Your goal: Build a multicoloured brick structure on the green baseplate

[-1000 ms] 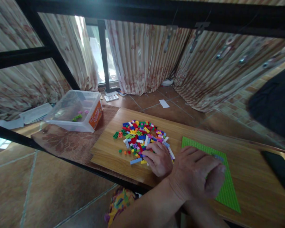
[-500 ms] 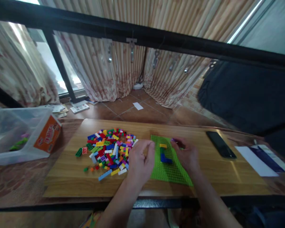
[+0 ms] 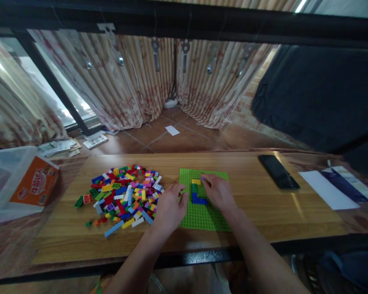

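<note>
The green baseplate (image 3: 211, 218) lies flat on the wooden table. On it, a yellow brick (image 3: 196, 181), a green brick (image 3: 194, 189) and blue bricks (image 3: 199, 201) form a bracket-like shape opening to the right. My right hand (image 3: 218, 191) reaches over the plate, its fingertips pinching a small purple brick (image 3: 202, 179) at the yellow brick's right end; whether it is pressed down I cannot tell. At the plate's left edge is my left hand (image 3: 171, 207), thumb and forefinger apart with nothing visible between them. A pile of mixed coloured bricks (image 3: 130, 194) spreads left of it.
A black phone (image 3: 278, 172) lies on the table's (image 3: 257, 212) right side, with white paper (image 3: 328, 190) beyond it. To the left stands a clear plastic box (image 3: 12, 163) with an orange label. A dark metal bar (image 3: 184, 24) crosses above the far side.
My right hand has moved left over the plate, bringing the purple brick to the yellow one. My left hand has shifted slightly relative to the plate. The camera view has tilted and turned.
</note>
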Motion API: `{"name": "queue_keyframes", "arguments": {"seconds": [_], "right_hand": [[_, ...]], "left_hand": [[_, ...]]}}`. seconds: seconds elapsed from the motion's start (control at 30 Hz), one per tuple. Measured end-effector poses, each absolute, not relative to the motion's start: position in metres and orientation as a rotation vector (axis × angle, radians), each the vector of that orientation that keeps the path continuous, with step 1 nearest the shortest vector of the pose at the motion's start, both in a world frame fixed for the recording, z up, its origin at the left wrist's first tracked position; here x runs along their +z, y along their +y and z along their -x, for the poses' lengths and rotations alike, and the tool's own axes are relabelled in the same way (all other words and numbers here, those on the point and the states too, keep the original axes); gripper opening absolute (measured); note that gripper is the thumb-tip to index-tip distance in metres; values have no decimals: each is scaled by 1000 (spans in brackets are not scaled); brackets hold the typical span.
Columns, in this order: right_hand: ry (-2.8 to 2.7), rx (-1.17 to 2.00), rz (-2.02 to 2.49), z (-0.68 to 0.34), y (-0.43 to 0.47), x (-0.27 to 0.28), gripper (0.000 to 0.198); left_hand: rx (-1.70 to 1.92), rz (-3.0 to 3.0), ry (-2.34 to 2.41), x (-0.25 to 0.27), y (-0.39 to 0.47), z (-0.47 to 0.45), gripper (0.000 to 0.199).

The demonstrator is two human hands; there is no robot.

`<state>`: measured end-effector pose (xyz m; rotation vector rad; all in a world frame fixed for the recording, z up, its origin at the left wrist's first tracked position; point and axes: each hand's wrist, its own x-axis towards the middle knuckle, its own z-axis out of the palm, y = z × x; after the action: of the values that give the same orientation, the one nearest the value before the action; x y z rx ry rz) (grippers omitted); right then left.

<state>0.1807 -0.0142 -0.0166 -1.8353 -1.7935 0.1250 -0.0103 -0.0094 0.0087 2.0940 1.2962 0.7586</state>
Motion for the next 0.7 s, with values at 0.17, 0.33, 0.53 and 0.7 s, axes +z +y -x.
{"name": "queue_keyframes", "arguments": {"seconds": [0.17, 0.33, 0.53, 0.7], "right_hand": [[-1830, 147, 1921, -180, -18, -15, 22], [-1890, 188, 1840, -180, -26, -12, 20], [-1773, 259, 1788, -183, -29, -14, 26], [-1740, 283, 1831, -184, -23, -16, 21]], "left_hand": [[694, -2129, 1276, 3, -11, 5, 16], [641, -2147, 1290, 1, -10, 3, 17], [632, -2154, 1286, 1, -10, 4, 16], [610, -2163, 1285, 4, -10, 5, 17]]}}
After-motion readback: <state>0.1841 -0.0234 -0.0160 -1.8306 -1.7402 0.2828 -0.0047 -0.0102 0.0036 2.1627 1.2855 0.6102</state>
